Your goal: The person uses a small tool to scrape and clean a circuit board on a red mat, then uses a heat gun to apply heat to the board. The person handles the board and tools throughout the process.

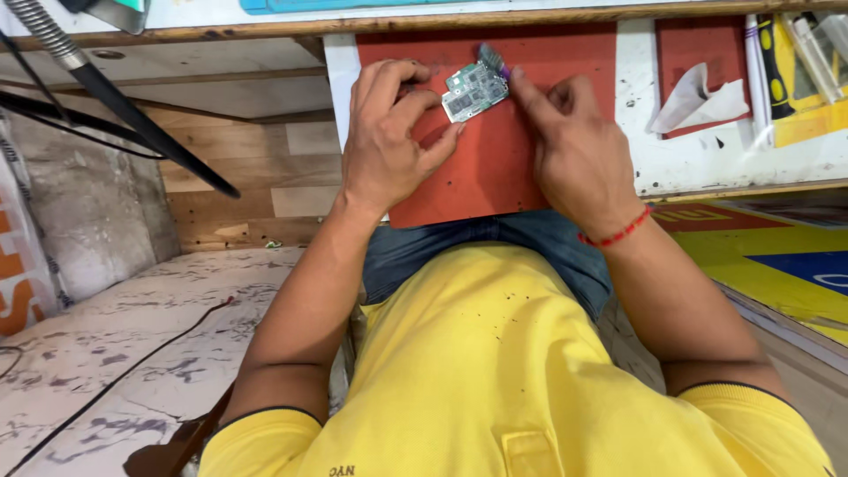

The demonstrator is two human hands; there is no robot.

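The left hand (389, 141) pinches a small green circuit board (474, 90) by its edge over the red mat (495, 177), while the right hand (574, 146) holds a purple-tipped tool (493, 60) beside it; the board looks light, stiff and easy to break.

Bright, even light fills the scene, with no harsh glare. Soft shadows lie under the left hand (386, 141) and right hand (574, 150) on the red mat (495, 168). The centre is sharp; wide-angle distortion bends the tabletop (689, 168) edges, and the yellow shirt (495, 371) looks slightly soft.
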